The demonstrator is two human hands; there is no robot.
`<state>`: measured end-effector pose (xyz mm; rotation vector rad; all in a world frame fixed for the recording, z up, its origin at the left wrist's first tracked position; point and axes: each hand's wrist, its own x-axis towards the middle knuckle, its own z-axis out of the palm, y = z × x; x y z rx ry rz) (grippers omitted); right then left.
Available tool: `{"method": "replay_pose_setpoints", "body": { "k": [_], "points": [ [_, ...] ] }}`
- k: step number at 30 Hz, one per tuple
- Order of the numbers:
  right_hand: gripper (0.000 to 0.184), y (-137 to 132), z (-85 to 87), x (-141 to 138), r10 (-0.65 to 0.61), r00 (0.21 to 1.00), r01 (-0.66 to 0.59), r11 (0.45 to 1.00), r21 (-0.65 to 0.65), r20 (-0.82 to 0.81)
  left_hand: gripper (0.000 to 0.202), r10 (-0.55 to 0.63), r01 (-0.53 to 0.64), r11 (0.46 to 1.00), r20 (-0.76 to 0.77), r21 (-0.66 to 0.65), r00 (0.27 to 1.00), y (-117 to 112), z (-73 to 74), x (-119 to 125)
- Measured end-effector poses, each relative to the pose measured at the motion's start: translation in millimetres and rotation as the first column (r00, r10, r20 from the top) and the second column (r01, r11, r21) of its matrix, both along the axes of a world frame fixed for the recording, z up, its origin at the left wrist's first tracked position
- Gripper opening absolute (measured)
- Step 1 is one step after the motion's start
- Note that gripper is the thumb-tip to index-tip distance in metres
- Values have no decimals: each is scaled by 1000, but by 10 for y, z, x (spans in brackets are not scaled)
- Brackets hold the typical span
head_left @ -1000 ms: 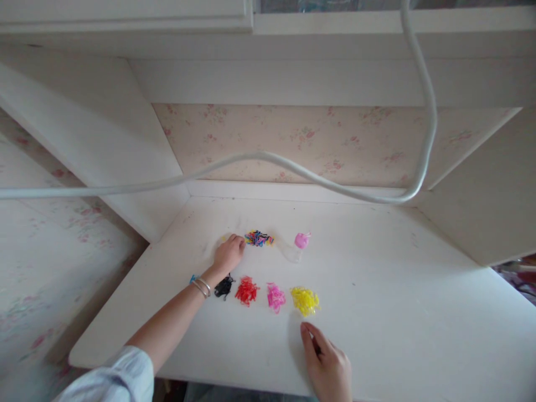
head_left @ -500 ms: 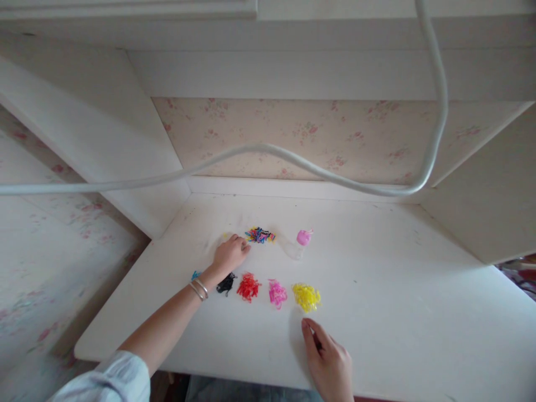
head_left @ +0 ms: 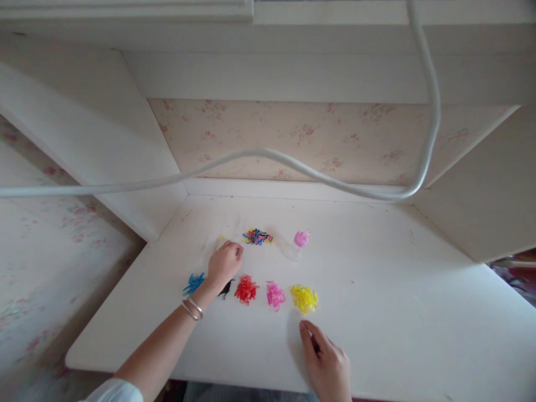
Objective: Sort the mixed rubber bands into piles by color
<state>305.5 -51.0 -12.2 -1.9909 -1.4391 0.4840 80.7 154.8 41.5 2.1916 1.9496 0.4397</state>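
Near the middle of the frame, the left hand (head_left: pixel 224 265) hovered low over the white tabletop (head_left: pixel 397 312) with its fingers curled under into a loose fist. Whether the fingertips pinched anything could not be told. Two thin bangles (head_left: pixel 191 308) circled its wrist. Just above and right of that hand lay a mixed-colour heap (head_left: pixel 257 237) of tiny pieces, close to the knuckles but apart from them. Further right stood a clear little container with a pink top (head_left: pixel 298 241). Below the left hand a row of sorted heaps ran across the tabletop. A blue heap (head_left: pixel 193 283) sat left of the wrist, and a black heap (head_left: pixel 226 288) was partly hidden under the heel of the hand. To the right came a red heap (head_left: pixel 246 290), a pink heap (head_left: pixel 275 295) and a yellow heap (head_left: pixel 304 298), each separate from its neighbours. At the lower centre of the frame the right hand (head_left: pixel 326 363) rested flat on the tabletop, its fingers loosely spread and holding nothing. Its forefinger pointed up toward the yellow heap, near it but not touching. A white cable (head_left: pixel 293 167) sagged across the upper half of the frame in front of the floral back panel (head_left: pixel 335 139).
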Motion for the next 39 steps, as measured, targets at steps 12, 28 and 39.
{"method": "replay_pose_setpoints", "body": {
  "k": [12,28,39],
  "points": [
    [44,14,20,25,30,999,-30,1000,-8,24,29,-190,205,975,155,-84,969,-896,121,575],
    [43,-5,38,17,34,999,-35,999,-31,-34,25,-179,187,982,168,-37,970,-864,50,396],
    [50,104,191,116,78,983,-103,984,-147,-165,27,25,-57,991,258,119,966,-1210,-270,-751]
  ]
}}
